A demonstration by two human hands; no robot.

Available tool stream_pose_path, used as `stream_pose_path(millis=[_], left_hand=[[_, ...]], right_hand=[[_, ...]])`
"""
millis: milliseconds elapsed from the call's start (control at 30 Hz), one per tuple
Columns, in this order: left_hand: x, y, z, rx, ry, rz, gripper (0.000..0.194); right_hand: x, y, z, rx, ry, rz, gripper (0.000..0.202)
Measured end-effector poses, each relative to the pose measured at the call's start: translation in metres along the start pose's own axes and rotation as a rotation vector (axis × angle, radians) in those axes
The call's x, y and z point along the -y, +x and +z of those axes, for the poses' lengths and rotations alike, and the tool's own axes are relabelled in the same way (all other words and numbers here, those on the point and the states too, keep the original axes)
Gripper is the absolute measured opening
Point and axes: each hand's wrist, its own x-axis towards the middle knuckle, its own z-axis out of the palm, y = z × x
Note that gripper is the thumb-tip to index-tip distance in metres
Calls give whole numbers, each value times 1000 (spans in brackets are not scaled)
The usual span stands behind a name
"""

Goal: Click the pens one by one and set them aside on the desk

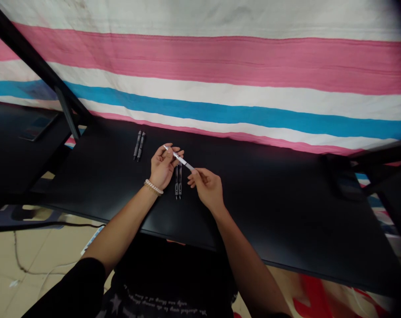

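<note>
Between my two hands a white pen is held at a slant, raised over the black table. My left hand, with a pale beaded bracelet at the wrist, pinches its upper left end between thumb and fingers. At the lower right end, my right hand grips the pen's greyish tip with thumb and forefinger. Just beneath the hands, two dark pens lie side by side, their upper parts partly covered by my left fingers. Farther left, another pair of dark pens lies close together on the tabletop.
The black table runs up to a striped cloth hung behind it. A dark flat object rests near the right end. On the neighbouring left table lies a phone-like slab. Black metal posts stand between the tables.
</note>
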Motion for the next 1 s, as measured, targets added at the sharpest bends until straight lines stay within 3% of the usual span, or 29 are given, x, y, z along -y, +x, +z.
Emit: stream_pose_path(millis=[200,367,533,733,767,900,1000], left_hand=[[1,0,0,7,13,0,35],[0,1,0,1,45,-16,31],[-1,0,2,0,34,-34,29],[-14,-1,10,8,-104,-186,14],[-18,-1,11,7,-159,-237,15],[-37,0,7,-30,-315,-412,49],[-47,1,1,-64,-331,-430,46]], right_hand=[[-3,1,-2,25,-41,-4,34],[-4,1,-3,44,-168,-144,24],[-2,1,-4,45,-229,-143,23],[1,-1,-4,131,-231,-117,23],[3,-1,-4,128,-245,-133,23],[8,-2,-2,93,-276,-186,24],[8,-1,-3,68,-286,-188,25]])
